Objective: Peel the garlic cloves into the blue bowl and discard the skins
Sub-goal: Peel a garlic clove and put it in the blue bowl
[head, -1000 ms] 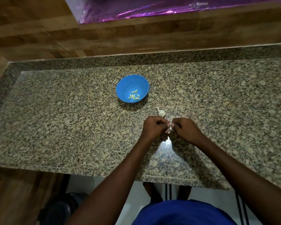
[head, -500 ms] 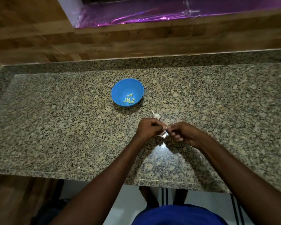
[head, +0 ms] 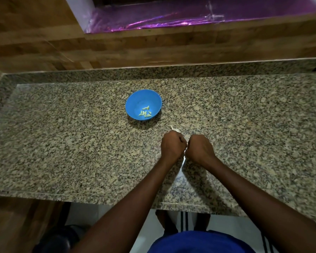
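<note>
Left hand (head: 173,147) & right hand (head: 199,150) curling knuckle-to-knuckle over speckled granite counter (head: 62,143); pinched item hidden, grip unclear. Risk: clove slipping short of round blue plastic bowl (head: 135,105).

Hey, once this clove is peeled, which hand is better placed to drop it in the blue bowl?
Left, probably. The left hand lies on the blue bowl's side, with bare counter between them; the right hand would have to cross over it.

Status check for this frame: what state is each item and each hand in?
Blue bowl: upright on the counter, several peeled cloves inside.
Garlic piece: lying on the counter beyond the left hand.
Left hand: fingers curled; contents hidden.
Right hand: fingers curled, knuckles almost meeting the left; contents hidden.
</note>
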The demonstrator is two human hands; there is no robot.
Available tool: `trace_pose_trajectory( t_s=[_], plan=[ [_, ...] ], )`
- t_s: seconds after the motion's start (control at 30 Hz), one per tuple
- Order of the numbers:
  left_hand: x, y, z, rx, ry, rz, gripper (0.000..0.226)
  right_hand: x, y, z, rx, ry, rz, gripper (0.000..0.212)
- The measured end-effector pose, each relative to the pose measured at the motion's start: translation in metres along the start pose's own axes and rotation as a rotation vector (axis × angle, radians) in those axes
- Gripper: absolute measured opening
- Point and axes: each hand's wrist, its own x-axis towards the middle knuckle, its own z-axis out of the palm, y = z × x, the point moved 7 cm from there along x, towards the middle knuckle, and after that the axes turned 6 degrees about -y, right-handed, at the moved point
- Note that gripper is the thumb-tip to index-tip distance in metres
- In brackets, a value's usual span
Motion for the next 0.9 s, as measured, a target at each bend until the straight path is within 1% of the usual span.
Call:
trace_pose_trajectory(
  t_s=[0.07,0.13,0.2,0.27,0.3,0.33,0.4,0.47,0.5,0.57,0.67,0.77,0.9],
  plan=[
    [0.0,-0.002,0.002,-0.005,-0.017,-0.007,0.018,0.001,0.0,0.0,0.006,-0.003,0.0,0.02],
    [0.003,-0.008,0.004,-0.072,-0.049,-0.042,0.017,0.001,-0.001,0.0,-0.002,0.006,-0.012,0.019],
    [0.005,-0.014,0.005,-0.192,-0.084,-0.106,0.013,0.0,0.0,0.002,-0.022,0.015,-0.033,0.021],
    [0.004,-0.021,0.005,-0.383,-0.141,-0.201,0.012,0.001,0.003,0.005,-0.032,0.028,-0.084,0.027],
    [0.003,-0.024,0.006,-0.498,-0.185,-0.251,0.011,0.002,0.005,0.006,-0.017,0.036,-0.131,0.024],
    [0.0,-0.026,0.006,-0.614,-0.238,-0.293,0.01,0.004,0.008,0.007,0.017,0.034,-0.183,0.02],
    [-0.006,-0.029,0.008,-0.825,-0.35,-0.329,0.006,0.007,0.013,0.005,0.147,0.011,-0.253,0.024],
    [-0.009,-0.032,0.008,-0.947,-0.421,-0.331,0.004,0.007,0.017,-0.001,0.348,-0.073,-0.28,0.034],
    [-0.009,-0.035,0.009,-0.99,-0.444,-0.327,0.004,0.007,0.016,-0.004,0.45,-0.126,-0.294,0.035],
    [-0.009,-0.037,0.008,-1.045,-0.462,-0.309,0.005,0.007,0.014,-0.008,0.588,-0.229,-0.309,0.031],
    [-0.007,-0.037,0.008,-1.049,-0.429,-0.265,0.003,0.01,0.018,-0.006,0.686,-0.323,-0.276,0.028],
    [-0.007,-0.036,0.008,-1.034,-0.383,-0.212,0.008,0.012,0.022,0.001,0.819,-0.363,-0.211,0.026],
    [-0.005,-0.038,0.008,-0.988,-0.336,-0.186,0.013,0.016,0.029,0.012,0.938,-0.344,-0.138,0.022]
  ],
)
